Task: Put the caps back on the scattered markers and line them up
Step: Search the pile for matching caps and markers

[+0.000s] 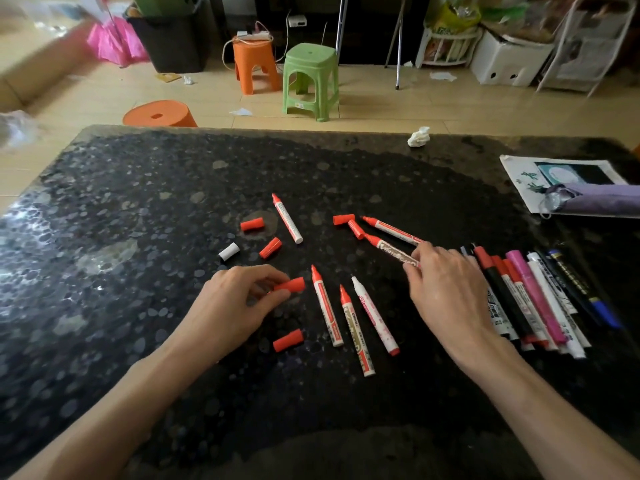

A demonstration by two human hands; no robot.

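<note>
Our left hand (228,303) pinches a short red plastic cap (291,284) between thumb and fingertips, lifted ready to meet a tip. Our right hand (446,289) pinches the rear end of a white-barrelled, red-tipped uncapped marker (389,250) lying on the black speckled stone tabletop (138,202), which leaves its tip free for that cap. Three more bare markers (353,320) lie between our hands. The capped markers (530,296) lie side by side in a row just beside our right hand.

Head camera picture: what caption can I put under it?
Left hand pinches a red cap while the right hand holds an uncapped red marker on the black table.
</note>
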